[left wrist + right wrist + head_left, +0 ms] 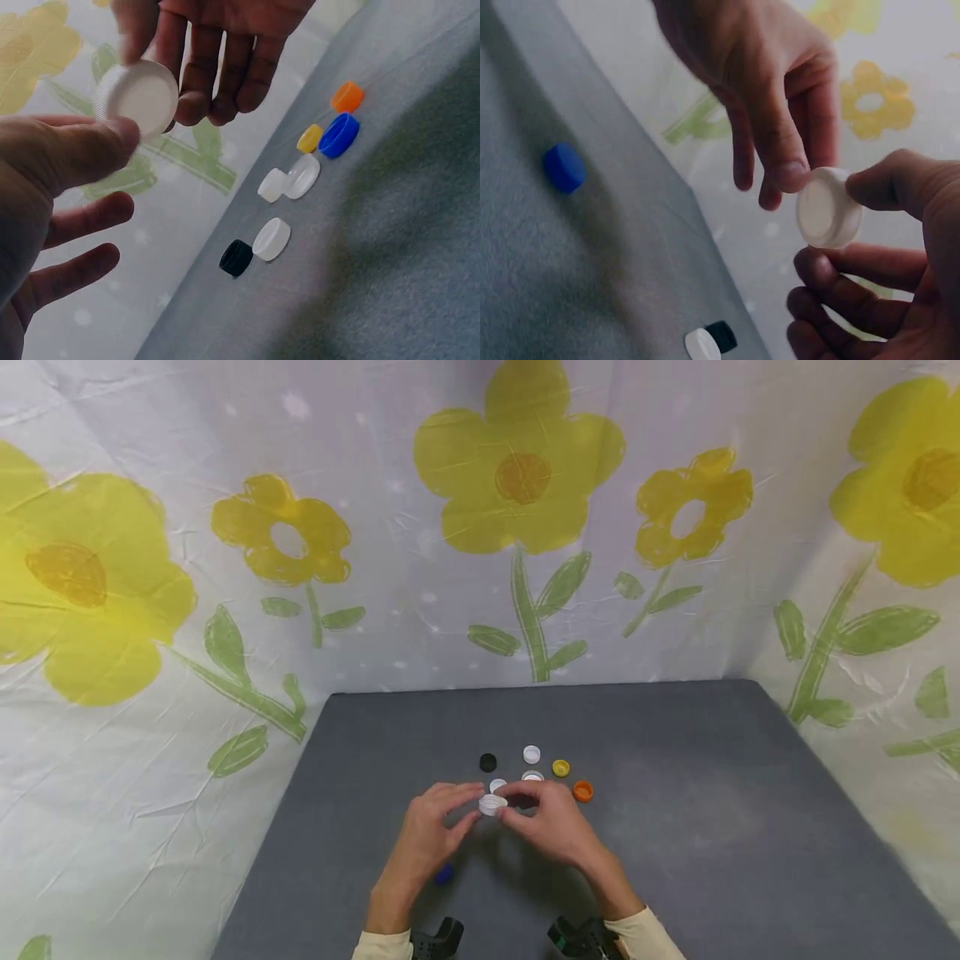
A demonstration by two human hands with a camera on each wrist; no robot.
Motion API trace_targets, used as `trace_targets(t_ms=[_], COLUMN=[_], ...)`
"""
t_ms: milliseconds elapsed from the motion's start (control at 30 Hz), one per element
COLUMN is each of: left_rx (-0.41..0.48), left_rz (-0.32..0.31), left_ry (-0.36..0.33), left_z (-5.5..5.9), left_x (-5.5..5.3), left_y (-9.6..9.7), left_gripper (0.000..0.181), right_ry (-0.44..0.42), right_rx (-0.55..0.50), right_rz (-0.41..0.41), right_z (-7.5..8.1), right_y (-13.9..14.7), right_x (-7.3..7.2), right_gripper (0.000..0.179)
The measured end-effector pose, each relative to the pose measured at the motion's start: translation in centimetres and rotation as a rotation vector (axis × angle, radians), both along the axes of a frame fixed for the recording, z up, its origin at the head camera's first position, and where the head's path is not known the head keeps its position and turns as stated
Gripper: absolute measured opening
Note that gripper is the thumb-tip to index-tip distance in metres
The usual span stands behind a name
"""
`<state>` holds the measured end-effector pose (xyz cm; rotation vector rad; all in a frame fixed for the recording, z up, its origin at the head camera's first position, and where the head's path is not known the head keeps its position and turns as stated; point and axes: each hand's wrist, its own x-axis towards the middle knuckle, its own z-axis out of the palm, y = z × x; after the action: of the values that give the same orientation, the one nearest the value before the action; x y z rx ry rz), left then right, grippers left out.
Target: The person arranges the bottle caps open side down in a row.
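Between my two hands is a round white plastic cap (492, 805) with a ribbed side, raised above the dark grey table. My left hand (431, 831) pinches its left edge, thumb on the near face in the left wrist view. From the other side my right hand (551, 822) pinches the same white cap with thumb and index finger, as the right wrist view shows. The remaining fingers of the right hand are loosely bent below the cap. A blue cap (444, 873) lies on the table beside my left forearm.
Beyond the hands lie a black cap (488, 762), several white caps (532, 754), a yellow cap (561, 767) and an orange cap (582, 791). Another blue cap (339, 135) shows near the yellow one. A flower-printed curtain (420, 635) borders the table's back and sides.
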<state>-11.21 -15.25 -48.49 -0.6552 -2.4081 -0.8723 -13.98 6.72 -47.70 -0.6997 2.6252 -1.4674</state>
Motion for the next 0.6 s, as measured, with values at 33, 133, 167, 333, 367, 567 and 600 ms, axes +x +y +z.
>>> trace_targets(t_ms=[33, 133, 167, 333, 367, 567, 600], left_rx=[0.01, 0.035, 0.051, 0.134, 0.152, 0.227, 0.243], left_rz=[0.0, 0.019, 0.026, 0.098, 0.111, 0.142, 0.143], left_ry=[-0.007, -0.031, -0.047, -0.147, -0.169, -0.248, -0.267], left_z=[0.0, 0.1, 0.1, 0.4, 0.5, 1.1, 1.1], left_x=[0.1, 0.3, 0.3, 0.8, 0.9, 1.0, 1.0], left_y=[0.0, 0.1, 0.1, 0.3, 0.3, 0.2, 0.2], left_gripper=[0.032, 0.026, 0.025, 0.02, 0.018, 0.012, 0.012], right_ry=[-0.037, -0.115, -0.116, 0.054, 0.123, 0.442, 0.467], right_rx=[-0.012, -0.055, -0.065, -0.105, -0.104, -0.081, -0.077], right_rz=[0.008, 0.014, 0.006, -0.078, -0.096, -0.095, -0.073], right_z=[0.1, 0.2, 0.2, 0.1, 0.1, 0.1, 0.0], right_y=[0.0, -0.1, -0.1, -0.2, -0.2, -0.1, -0.1], right_x=[0.0, 0.2, 0.3, 0.5, 0.5, 0.3, 0.3], right_gripper=[0.021, 0.023, 0.024, 0.023, 0.022, 0.036, 0.04])
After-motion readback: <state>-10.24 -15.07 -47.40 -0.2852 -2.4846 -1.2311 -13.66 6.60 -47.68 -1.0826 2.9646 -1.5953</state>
